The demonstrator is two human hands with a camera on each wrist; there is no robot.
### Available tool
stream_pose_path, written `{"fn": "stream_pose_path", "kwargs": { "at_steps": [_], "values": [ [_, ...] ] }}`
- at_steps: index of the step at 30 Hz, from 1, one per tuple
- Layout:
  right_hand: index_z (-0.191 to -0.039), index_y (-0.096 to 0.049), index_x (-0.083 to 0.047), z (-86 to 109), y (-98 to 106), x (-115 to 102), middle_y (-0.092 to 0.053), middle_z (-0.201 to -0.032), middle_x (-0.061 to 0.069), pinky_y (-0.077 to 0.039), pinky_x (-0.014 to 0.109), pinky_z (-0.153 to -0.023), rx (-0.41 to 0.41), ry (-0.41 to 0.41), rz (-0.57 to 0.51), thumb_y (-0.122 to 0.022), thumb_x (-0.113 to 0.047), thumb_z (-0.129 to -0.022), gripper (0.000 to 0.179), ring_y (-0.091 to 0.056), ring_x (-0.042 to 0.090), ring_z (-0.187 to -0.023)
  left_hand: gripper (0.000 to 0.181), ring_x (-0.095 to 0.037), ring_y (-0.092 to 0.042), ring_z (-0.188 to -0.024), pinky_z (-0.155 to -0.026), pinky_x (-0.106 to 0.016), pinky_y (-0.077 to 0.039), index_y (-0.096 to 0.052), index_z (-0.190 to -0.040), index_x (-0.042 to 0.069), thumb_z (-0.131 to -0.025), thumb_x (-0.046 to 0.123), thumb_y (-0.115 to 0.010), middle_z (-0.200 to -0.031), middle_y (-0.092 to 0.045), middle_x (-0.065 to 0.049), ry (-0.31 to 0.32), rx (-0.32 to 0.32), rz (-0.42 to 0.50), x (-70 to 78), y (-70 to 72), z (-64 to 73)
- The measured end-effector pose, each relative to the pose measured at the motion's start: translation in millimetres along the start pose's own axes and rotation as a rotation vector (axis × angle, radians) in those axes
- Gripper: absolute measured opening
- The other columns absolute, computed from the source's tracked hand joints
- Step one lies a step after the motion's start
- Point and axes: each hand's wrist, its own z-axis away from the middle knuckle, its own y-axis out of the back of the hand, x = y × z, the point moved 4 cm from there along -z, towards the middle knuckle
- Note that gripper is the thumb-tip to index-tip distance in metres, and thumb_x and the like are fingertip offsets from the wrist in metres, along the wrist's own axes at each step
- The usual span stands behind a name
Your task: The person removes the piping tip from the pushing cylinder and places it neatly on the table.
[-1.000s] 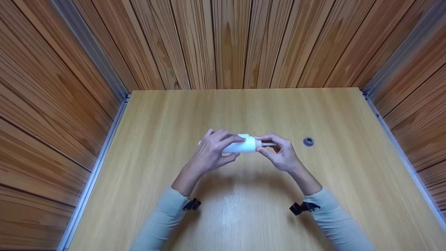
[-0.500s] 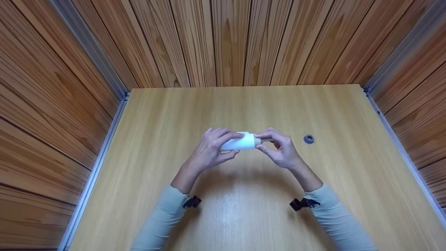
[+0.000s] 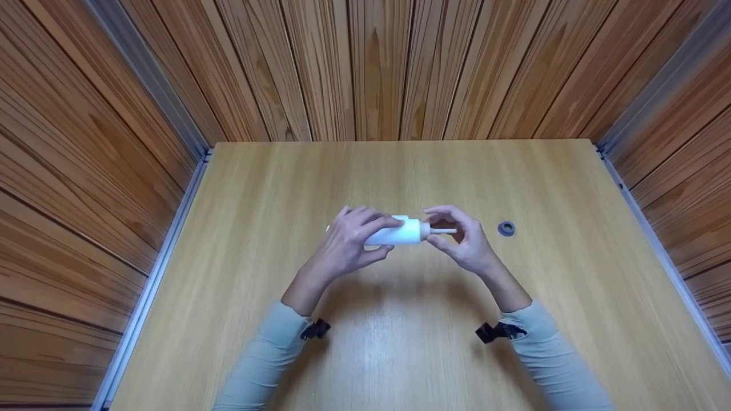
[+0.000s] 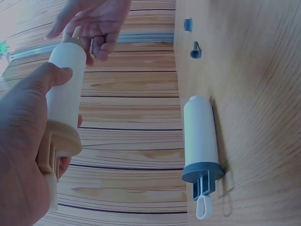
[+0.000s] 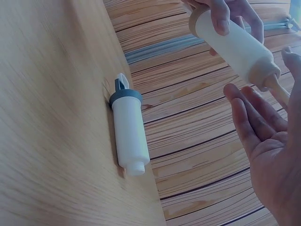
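Syringe-like white tube (image 3: 400,232) held level above table (image 3: 400,342) centre; left hand (image 3: 348,245) wrapped round its barrel, thin nozzle (image 3: 442,231) pointing 3 o'clock. Right hand (image 3: 465,242) loosely open, fingertips (image 3: 437,216) at nozzle, grip unclear. Second tube, grey collar (image 5: 128,134), lies on table. Grey cap (image 3: 505,229) at 3 o'clock. Best: steady barrel, work nozzle straight along axis.

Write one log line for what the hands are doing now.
left hand: grips white syringe | right hand: open, fingers by nozzle tip | table: grey cap

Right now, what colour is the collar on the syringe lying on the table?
Grey-blue collar, clearest in the left wrist view.
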Motion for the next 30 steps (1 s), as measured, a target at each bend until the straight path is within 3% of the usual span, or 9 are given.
{"fn": "stream_pose_path", "kwargs": {
  "at_steps": [10, 18, 25, 30],
  "values": [
    [-0.123, -0.065, 0.019, 4.4, -2.6, 1.2, -0.076, -0.122, -0.017, -0.066, 0.018, -0.090, 0.011, 0.017, -0.021, -0.070, 0.026, -0.091, 0.033, -0.076, 0.001, -0.111, 0.041, -0.026, -0.076, -0.114, -0.090, -0.045, -0.056, -0.079, -0.134, 0.021, -0.095, 0.026, -0.092, -0.128, -0.082, -0.004, -0.008, -0.003, -0.003, 2.7, 0.0, -0.9],
    [-0.122, -0.068, 0.019, 6.0, -3.7, 1.3, -0.077, -0.123, -0.017, -0.065, 0.018, -0.096, 0.004, 0.054, -0.035, -0.071, 0.028, -0.089, 0.034, -0.078, 0.001, -0.111, 0.042, -0.027, -0.076, -0.114, -0.090, -0.045, -0.055, -0.078, -0.136, 0.022, -0.096, 0.025, -0.091, -0.128, -0.082, -0.005, -0.004, -0.022, 0.003, 2.6, -1.4, 0.6],
    [-0.125, -0.070, 0.017, 6.4, -6.0, 0.1, -0.075, -0.125, -0.014, -0.065, 0.021, -0.101, -0.030, 0.090, -0.038, -0.073, 0.028, -0.089, 0.038, -0.077, 0.002, -0.114, 0.043, -0.027, -0.077, -0.117, -0.091, -0.047, -0.057, -0.079, -0.136, 0.023, -0.095, 0.023, -0.092, -0.129, -0.081, -0.006, 0.014, -0.024, 0.000, 1.0, -2.3, 4.3],
    [-0.133, -0.063, 0.021, 6.3, -3.0, 2.5, -0.075, -0.131, -0.016, -0.063, 0.019, -0.103, -0.030, 0.064, -0.021, -0.074, 0.027, -0.088, 0.047, -0.076, 0.001, -0.119, 0.044, -0.027, -0.076, -0.118, -0.093, -0.047, -0.057, -0.078, -0.137, 0.023, -0.094, 0.023, -0.092, -0.130, -0.080, -0.006, 0.022, -0.024, 0.000, -1.1, -3.8, 4.9]
  ]
}}
